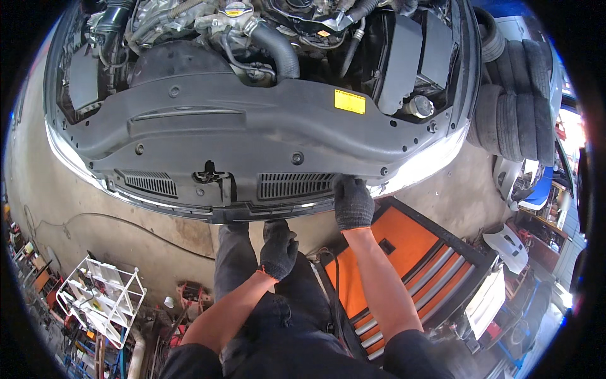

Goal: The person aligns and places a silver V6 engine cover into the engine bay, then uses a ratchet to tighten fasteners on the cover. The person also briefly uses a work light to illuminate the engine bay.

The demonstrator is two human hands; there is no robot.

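A black plastic radiator cover [208, 136] spans the front of a car's open engine bay. My right hand [353, 202], in a dark grey knit glove, is at the cover's front right edge, just beside the slotted vent [297, 186]. Its fingers are curled together, and whatever lies under the fingertips is hidden. My left hand [279, 250], gloved alike, hangs in front of my legs, below the car's front edge. Its fingers are bent inward; any small thing inside does not show. Near the cover's middle front is the hood latch opening [211, 177].
An orange and black tool chest [372, 259] stands close at my right. Stacked tyres [511, 107] rise beyond the car's right side. A white wire rack [104, 297] is at the lower left, and a dark hose [145, 230] crosses the floor.
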